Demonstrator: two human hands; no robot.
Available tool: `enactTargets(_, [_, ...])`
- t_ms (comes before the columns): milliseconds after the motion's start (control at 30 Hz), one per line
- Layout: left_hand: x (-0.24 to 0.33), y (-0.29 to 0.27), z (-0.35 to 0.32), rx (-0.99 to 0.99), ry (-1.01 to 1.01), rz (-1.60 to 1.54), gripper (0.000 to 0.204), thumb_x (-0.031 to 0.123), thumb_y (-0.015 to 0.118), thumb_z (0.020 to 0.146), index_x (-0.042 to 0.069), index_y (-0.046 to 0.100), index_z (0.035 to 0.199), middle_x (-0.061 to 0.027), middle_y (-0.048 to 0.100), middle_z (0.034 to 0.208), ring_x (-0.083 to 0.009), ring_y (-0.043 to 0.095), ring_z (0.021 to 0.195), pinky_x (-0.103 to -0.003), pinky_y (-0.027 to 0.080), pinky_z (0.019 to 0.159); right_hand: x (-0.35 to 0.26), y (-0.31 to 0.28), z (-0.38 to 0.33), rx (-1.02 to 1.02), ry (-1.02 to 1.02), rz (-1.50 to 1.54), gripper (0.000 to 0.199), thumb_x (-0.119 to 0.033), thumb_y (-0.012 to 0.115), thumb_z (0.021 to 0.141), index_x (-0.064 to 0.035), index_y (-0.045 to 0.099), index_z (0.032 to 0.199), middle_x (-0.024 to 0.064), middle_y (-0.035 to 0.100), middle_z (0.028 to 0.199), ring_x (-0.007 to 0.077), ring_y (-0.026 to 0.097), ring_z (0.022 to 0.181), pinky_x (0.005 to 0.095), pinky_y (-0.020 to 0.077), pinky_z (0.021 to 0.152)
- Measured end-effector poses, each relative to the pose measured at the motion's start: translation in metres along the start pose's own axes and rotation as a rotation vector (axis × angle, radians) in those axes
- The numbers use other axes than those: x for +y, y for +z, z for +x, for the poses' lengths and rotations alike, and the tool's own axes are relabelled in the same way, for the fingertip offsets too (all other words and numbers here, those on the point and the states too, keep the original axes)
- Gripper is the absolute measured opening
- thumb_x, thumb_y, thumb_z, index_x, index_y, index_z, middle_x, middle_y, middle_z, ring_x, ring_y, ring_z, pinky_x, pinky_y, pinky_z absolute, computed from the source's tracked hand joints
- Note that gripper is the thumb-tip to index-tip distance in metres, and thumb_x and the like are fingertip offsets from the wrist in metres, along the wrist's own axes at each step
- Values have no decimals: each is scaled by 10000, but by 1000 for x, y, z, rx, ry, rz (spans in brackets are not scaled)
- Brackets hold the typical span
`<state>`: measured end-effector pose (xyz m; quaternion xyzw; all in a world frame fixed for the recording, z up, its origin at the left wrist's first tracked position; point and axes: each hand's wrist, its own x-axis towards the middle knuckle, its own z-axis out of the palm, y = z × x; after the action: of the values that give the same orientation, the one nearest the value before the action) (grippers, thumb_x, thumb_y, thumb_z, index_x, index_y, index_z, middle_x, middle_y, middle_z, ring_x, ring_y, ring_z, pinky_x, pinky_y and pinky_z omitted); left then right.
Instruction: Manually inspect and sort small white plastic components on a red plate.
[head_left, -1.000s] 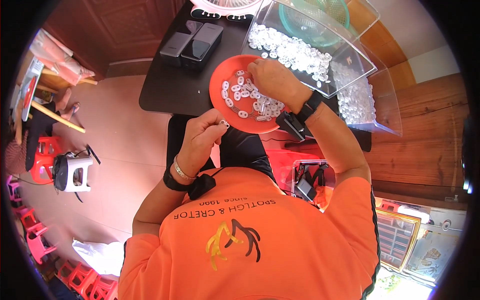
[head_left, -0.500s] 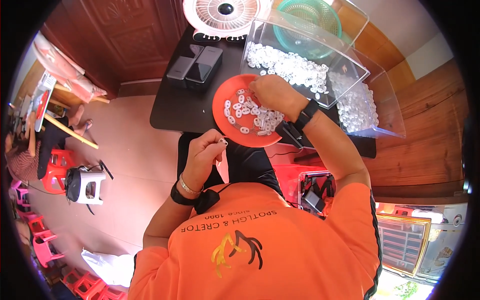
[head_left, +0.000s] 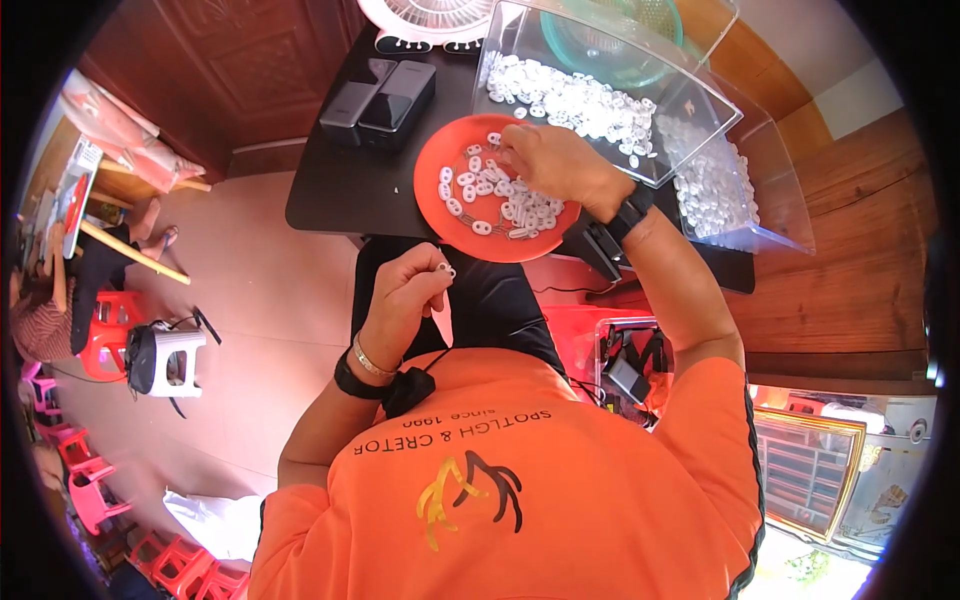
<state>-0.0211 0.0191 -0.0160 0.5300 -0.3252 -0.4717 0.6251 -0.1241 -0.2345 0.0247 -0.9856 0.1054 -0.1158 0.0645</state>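
An orange round plate [head_left: 430,190] lies near the front edge of the dark table, holding a loose scatter of small white oval pieces [head_left: 530,210], each with two holes. Thin wire-like bits lie among them. Over the plate's far right part is my right hand [head_left: 565,165], its fingers curled together, the tips close to the pieces. What they pinch, if anything, is hidden. Nearer to me and left of the plate, my left hand [head_left: 405,290] is closed on a small white two-holed piece [head_left: 446,270], whose end sticks out beside the thumb.
Behind the plate stands a clear plastic bin [head_left: 660,185] full of white pieces [head_left: 575,95], with another clear bin [head_left: 715,195] to its right. Two dark box-shaped devices [head_left: 395,105], a pink-white fan [head_left: 430,15] and a green basket [head_left: 615,40] are farther back. The table [head_left: 330,200] ends at left.
The view has shifted, so the plate and table sit higher in the picture. My right fingers have moved slightly right over the plate, uncovering a white piece near its far rim. My left hand keeps its grip.
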Motion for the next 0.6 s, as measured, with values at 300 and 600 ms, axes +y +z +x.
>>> enactTargets(300, [5,-4,-11,-21,26,79,136,144,504,857,49,532,763,0,502,614,-83,460,556,-220,346,526,-12,-2,-8,-14,56,-38,210,-214,506,909,-14,540,853,206,611,766,405,602,750,485,473,670])
enactTargets(600, [-3,-15,-48,30,148,46,135,128,523,863,45,551,760,17,510,589,-40,437,540,-196,315,489,-38,-7,-21,114,76,-44,244,-233,531,900,-12,582,810,211,618,758,417,600,739,484,474,668])
